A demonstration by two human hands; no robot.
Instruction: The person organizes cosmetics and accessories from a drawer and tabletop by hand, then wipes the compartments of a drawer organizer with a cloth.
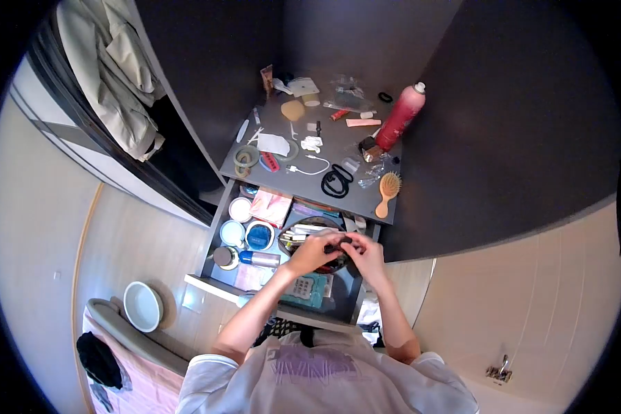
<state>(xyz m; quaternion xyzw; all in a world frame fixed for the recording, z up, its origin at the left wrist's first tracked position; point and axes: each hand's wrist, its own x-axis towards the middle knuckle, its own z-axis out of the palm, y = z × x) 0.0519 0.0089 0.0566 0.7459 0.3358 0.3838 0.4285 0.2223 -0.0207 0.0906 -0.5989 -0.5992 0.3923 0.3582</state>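
Observation:
Above the open drawer (217, 288), my left hand (310, 255) and my right hand (368, 259) meet with fingers pinched on a small dark item (339, 244). Its kind cannot be made out, since the fingers cover much of it. Just beneath them sits a round dark basket (281, 238) with slim tubes and sticks in it, partly hidden by my hands. Left of the basket are a jar with a blue lid (260, 236), a blue and silver bottle (261, 259) and a pink box (271, 206). A teal packet (305, 290) lies nearer to me.
On the grey shelf (303, 181) behind stand a tall pink spray can (401, 116), a wooden hairbrush (389, 193), a coiled black cord (336, 181), a white cable (310, 168) and bangles (245, 157). A white basin (143, 307) rests on the floor at left.

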